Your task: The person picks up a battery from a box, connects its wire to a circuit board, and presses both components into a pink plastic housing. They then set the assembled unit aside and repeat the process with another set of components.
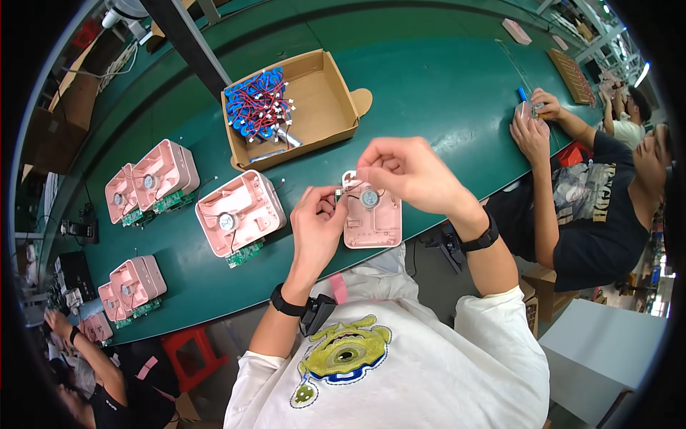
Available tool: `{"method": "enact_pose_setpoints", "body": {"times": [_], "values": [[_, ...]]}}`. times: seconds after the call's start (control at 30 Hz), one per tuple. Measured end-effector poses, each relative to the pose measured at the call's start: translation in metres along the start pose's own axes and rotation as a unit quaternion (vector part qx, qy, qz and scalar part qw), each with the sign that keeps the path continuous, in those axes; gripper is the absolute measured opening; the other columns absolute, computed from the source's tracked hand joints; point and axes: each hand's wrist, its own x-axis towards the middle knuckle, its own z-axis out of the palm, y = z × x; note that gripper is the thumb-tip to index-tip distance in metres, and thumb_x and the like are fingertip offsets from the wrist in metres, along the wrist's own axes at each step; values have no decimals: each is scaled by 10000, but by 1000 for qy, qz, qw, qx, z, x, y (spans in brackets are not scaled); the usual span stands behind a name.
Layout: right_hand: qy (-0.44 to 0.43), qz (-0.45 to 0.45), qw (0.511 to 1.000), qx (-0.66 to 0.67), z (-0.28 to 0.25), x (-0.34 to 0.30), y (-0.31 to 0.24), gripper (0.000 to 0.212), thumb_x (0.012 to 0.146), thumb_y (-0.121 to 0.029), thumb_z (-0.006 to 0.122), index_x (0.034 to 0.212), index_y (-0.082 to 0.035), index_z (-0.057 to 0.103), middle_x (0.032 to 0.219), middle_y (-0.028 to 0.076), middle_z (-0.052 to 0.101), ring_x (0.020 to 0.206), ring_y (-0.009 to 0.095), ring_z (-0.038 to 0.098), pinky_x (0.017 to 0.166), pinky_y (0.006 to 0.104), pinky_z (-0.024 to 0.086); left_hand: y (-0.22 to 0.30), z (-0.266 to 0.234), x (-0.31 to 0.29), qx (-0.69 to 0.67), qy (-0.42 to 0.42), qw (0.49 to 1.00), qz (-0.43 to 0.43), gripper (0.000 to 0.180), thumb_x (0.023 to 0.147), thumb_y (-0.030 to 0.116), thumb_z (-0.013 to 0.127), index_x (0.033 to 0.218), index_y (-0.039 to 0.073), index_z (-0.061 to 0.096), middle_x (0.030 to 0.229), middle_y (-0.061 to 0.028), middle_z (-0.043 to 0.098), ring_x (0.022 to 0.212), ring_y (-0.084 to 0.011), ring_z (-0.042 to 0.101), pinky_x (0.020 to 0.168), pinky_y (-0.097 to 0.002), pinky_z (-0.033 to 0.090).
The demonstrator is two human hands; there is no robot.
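My left hand (318, 222) and my right hand (411, 171) are both raised over a pink plastic housing (373, 223) that lies open at the near edge of the green belt (443, 79). The left fingers pinch a small green circuit board (338, 194) at the housing's top left corner. The right fingers pinch a small white tab (351, 179) just above the round silver motor (369, 198) in the housing. Thin wires run between the board and the motor.
A cardboard box (325, 100) with blue batteries and red wires (256, 104) stands behind. More pink housings lie at left: a stack (239, 214), a pair (153, 179) and another pair (136, 282). A person at right (532, 129) works on a pink part; another person's arm (78, 343) shows lower left.
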Motion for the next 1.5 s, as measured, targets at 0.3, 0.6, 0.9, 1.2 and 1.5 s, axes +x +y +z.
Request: {"method": "enact_pose_setpoints", "body": {"times": [0.3,0.6,0.9,1.2,1.5], "values": [[21,-55,993,105,-1,-5,1,126,1007,-85,687,1043,36,681,872,27,716,754,53,644,668,223,523,-2,1,-2,-8,-7,1000,-9,189,899,2,766,1067,-71,718,893,-44,589,670,-58,546,573,-220,451],[95,-87,982,-136,0,-12,-9,124,947,-73,717,936,49,699,757,40,687,671,35,610,605,234,502,-4,-2,-5,-38,-30,997,-59,184,919,1,759,1083,-71,715,900,-31,574,675,-39,523,577,-202,443],[76,-137,952,-263,24,0,29,142,880,-91,705,920,42,734,766,157,723,699,302,721,674,383,556,-5,2,-6,-62,-28,996,-66,175,936,-1,753,1086,-79,709,912,-35,581,689,-36,554,577,-198,456],[92,-51,966,-236,42,3,39,173,870,-113,681,912,42,747,863,218,749,785,381,734,737,436,569,-8,5,-12,-60,7,998,8,174,933,-29,747,1094,-86,717,945,-56,616,699,-55,584,564,-212,474],[136,-36,970,-198,52,-2,44,200,890,-131,676,922,56,741,803,223,730,708,371,711,687,435,550,-4,7,-15,-38,18,999,32,176,926,-44,746,1091,-100,719,965,-75,638,698,-78,616,553,-223,501]]}}
